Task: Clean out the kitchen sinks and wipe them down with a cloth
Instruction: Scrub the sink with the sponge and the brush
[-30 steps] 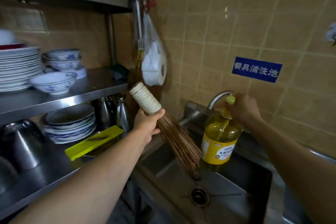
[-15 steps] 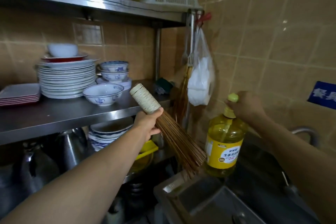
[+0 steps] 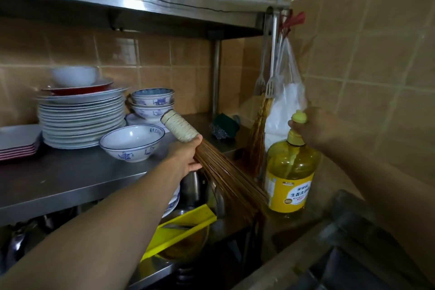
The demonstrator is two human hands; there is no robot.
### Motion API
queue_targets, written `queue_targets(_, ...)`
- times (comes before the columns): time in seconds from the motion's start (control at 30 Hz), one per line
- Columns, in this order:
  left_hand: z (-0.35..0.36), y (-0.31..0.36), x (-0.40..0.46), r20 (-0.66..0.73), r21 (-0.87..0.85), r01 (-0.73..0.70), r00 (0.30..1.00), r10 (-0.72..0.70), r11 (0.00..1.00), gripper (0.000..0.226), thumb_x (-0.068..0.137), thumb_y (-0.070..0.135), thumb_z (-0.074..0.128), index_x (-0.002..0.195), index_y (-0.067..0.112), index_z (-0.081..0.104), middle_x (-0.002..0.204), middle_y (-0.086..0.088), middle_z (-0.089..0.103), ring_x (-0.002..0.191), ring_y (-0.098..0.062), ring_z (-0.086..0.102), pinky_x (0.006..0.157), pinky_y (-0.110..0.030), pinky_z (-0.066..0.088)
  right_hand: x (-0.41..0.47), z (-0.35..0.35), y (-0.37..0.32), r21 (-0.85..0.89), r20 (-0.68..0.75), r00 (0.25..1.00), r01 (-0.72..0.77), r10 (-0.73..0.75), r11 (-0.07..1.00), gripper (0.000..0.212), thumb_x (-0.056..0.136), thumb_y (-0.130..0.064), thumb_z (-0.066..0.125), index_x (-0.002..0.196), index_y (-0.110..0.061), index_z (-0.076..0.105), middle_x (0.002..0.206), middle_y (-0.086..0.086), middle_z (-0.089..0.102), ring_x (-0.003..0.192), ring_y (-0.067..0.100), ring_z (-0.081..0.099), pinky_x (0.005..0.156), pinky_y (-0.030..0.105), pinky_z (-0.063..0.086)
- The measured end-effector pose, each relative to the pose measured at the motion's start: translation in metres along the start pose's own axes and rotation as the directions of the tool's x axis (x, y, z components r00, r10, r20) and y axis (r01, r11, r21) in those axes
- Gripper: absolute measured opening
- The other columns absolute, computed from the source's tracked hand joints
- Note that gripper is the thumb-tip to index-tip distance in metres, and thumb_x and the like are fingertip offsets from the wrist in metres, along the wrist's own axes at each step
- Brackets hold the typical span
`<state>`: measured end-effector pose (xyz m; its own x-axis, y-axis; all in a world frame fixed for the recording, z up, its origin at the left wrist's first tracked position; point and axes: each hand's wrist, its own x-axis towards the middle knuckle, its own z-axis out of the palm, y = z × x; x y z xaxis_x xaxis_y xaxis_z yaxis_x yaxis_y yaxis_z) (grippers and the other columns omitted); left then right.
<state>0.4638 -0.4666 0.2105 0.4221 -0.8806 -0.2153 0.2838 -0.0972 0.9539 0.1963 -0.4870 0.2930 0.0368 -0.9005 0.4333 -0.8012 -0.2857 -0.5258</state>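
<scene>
Change: since the earlier frames the view had swung left, away from the sink basin and faucet, toward the shelving; both hands kept their grips and the bottle sat further right in view.
Left hand (image 3: pixel 186 158): fingers wrapped round the bamboo brush (image 3: pixel 226 172) just below its string-bound handle end; bristles slanted down and right, tips close to the bottle's base.
Right hand (image 3: pixel 317 129): closed round the neck of the detergent bottle (image 3: pixel 290 176), just under the yellow cap; bottle upright, yellow liquid inside.
Sink (image 3: pixel 367 263): only a dark edge visible at lower right; contents not discernible.
Shelf (image 3: pixel 70 179): steel, carrying a plate stack (image 3: pixel 81 120) and blue-patterned bowls (image 3: pixel 131 142).
Hanging: plastic bag (image 3: pixel 286 99) on the shelf post.
</scene>
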Motion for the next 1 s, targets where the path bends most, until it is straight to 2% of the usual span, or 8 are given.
queue_targets(0.1,0.003,0.005,0.038,0.022,0.007,0.041,0.999,-0.041,0.999,0.026,0.088,0.027,0.066,0.106,0.015,0.051,0.091,-0.008,0.066,0.076,-0.021,0.062,0.067,-0.04,0.051,0.018,0.011,-0.004,-0.02,-0.044,0.999,-0.029,0.028,0.999,0.036,0.089,-0.031,0.064,0.106,0.0,0.062,0.109,0.021,0.061,0.101,0.036,0.057,0.083,0.037,0.043)
queue_targets(0.23,0.012,0.013,0.094,0.067,0.01,0.109,0.992,-0.11,0.994,0.023,0.088,0.025,0.066,0.096,0.017,0.045,0.081,-0.007,0.06,0.069,-0.021,0.058,0.063,-0.038,0.05,0.042,0.019,-0.007,-0.074,-0.047,0.997,-0.061,0.058,0.995,0.027,0.089,-0.031,0.063,0.096,-0.005,0.06,0.097,0.016,0.055,0.094,0.03,0.053,0.08,0.033,0.039)
queue_targets(0.33,0.021,0.02,0.133,0.099,0.023,0.16,0.982,-0.161,0.987,0.031,0.088,0.026,0.066,0.109,0.016,0.046,0.082,-0.008,0.056,0.068,-0.023,0.056,0.057,-0.037,0.05,0.055,0.026,-0.011,-0.132,-0.072,0.993,-0.1,0.091,0.986,0.029,0.089,-0.031,0.064,0.085,-0.002,0.06,0.082,0.012,0.054,0.079,0.026,0.05,0.067,0.029,0.032)
queue_targets(0.43,0.028,0.024,0.168,0.128,0.034,0.228,0.965,-0.23,0.973,0.037,0.088,0.025,0.066,0.116,0.014,0.045,0.087,-0.01,0.055,0.072,-0.026,0.058,0.046,-0.037,0.049,0.067,0.037,-0.013,-0.137,-0.123,0.983,-0.156,0.139,0.978,0.03,0.087,-0.03,0.066,0.078,-0.002,0.059,0.075,0.013,0.056,0.074,0.027,0.051,0.066,0.031,0.034)
queue_targets(0.53,0.035,0.024,0.193,0.129,0.018,0.285,0.95,-0.285,0.958,0.05,0.087,0.024,0.066,0.13,0.013,0.042,0.108,-0.014,0.056,0.101,-0.033,0.06,0.06,-0.041,0.054,0.074,0.042,-0.011,-0.123,-0.166,0.971,-0.196,0.174,0.973,0.032,0.085,-0.029,0.068,0.067,-0.007,0.053,0.067,0.009,0.052,0.073,0.029,0.051,0.065,0.032,0.036)
queue_targets(0.63,0.044,0.019,0.217,0.102,0.033,0.313,0.944,-0.314,0.949,0.058,0.086,0.025,0.068,0.136,0.016,0.039,0.133,-0.016,0.047,0.116,-0.036,0.054,0.078,-0.044,0.054,0.081,0.047,-0.008,-0.103,-0.204,0.956,-0.236,0.212,0.966,0.036,0.085,-0.027,0.07,0.06,-0.012,0.048,0.065,0.008,0.05,0.072,0.029,0.051,0.065,0.034,0.039)
queue_targets(0.83,0.064,0.012,0.238,0.061,0.003,0.353,0.934,-0.353,0.936,0.059,0.087,0.025,0.068,0.137,0.013,0.039,0.141,-0.017,0.039,0.123,-0.037,0.046,0.082,-0.04,0.055,0.085,0.048,-0.006,-0.117,-0.22,0.95,-0.252,0.222,0.961,0.034,0.084,-0.028,0.07,0.065,-0.008,0.051,0.071,0.015,0.053,0.074,0.032,0.054,0.07,0.039,0.045)
queue_targets(1.0,0.08,0.01,0.241,0.057,0.062,0.341,0.937,-0.344,0.938,0.051,0.092,0.02,0.06,0.137,0.008,0.039,0.141,-0.014,0.04,0.124,-0.031,0.048,0.085,-0.034,0.05,0.086,0.047,-0.004,-0.119,-0.239,0.938,-0.287,0.253,0.951,0.039,0.084,-0.029,0.07,0.059,-0.013,0.045,0.067,0.01,0.05,0.075,0.032,0.056,0.074,0.042,0.049)
